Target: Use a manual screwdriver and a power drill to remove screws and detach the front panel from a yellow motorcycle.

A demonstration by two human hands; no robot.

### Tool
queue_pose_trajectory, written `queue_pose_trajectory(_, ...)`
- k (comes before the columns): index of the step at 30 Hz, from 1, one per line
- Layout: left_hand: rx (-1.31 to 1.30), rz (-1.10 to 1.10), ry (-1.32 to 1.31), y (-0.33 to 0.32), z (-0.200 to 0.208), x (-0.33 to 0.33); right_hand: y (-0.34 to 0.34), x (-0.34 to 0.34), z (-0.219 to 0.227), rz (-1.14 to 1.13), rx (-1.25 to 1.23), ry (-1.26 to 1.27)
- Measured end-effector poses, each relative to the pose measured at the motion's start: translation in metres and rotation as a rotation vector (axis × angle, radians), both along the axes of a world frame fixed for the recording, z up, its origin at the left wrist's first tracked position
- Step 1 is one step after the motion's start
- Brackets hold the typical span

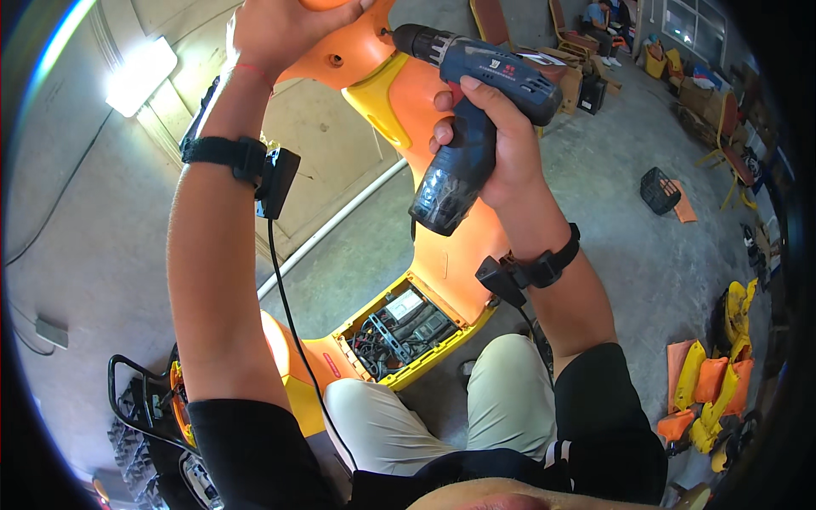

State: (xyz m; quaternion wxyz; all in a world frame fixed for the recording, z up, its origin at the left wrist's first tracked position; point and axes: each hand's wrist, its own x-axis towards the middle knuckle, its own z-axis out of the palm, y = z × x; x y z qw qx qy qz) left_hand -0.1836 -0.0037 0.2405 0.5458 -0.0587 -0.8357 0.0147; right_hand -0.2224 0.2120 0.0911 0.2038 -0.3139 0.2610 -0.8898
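My right hand (512, 140) is wrapped around the handle of a dark blue cordless drill (466, 144), index finger near its red trigger. The drill points left, its black chuck close to a hole in the orange front panel (361, 53) of a scooter. Whether the bit sits in a screw is too small to tell. My left hand (280, 34) grips that panel at the picture's top edge; its thumb lies along the orange surface, and most fingers are out of sight. Another round hole (336, 60) shows lower left of the chuck. Yellow trim (380, 98) runs below.
Between my knees and the front panel, an uncovered floorboard compartment (399, 327) holds wires and modules. A black cable (285, 297) hangs from my left wrist. Orange and yellow panels (710, 382) lie on the floor at right, beyond them a black basket (659, 190). A person (599, 30) sits far back.
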Motion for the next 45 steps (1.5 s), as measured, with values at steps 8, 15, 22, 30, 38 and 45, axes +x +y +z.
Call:
queue_pose_trajectory(8, -0.007, 0.029, 0.008, 0.001, 0.000, 0.001, 0.000, 0.005, 0.001, -0.021, 0.002, -0.009)
queue_pose_trajectory(15, -0.004, -0.011, 0.024, 0.003, -0.002, 0.000, -0.001, 0.001, -0.003, 0.032, -0.012, -0.001)
queue_pose_trajectory(22, 0.042, -0.017, 0.022, 0.007, -0.002, 0.000, 0.000, 0.002, -0.002, -0.008, -0.008, -0.025)
queue_pose_trajectory(30, 0.085, 0.107, -0.073, 0.003, -0.008, -0.003, 0.003, 0.004, -0.004, 0.007, 0.001, -0.009)
queue_pose_trajectory(38, 0.072, 0.083, -0.066, 0.002, -0.007, -0.004, 0.003, 0.006, -0.005, -0.049, 0.002, -0.023)
queue_pose_trajectory(45, 0.057, 0.054, -0.048, -0.001, -0.008, -0.006, 0.003, 0.001, -0.009, -0.031, 0.011, 0.006)
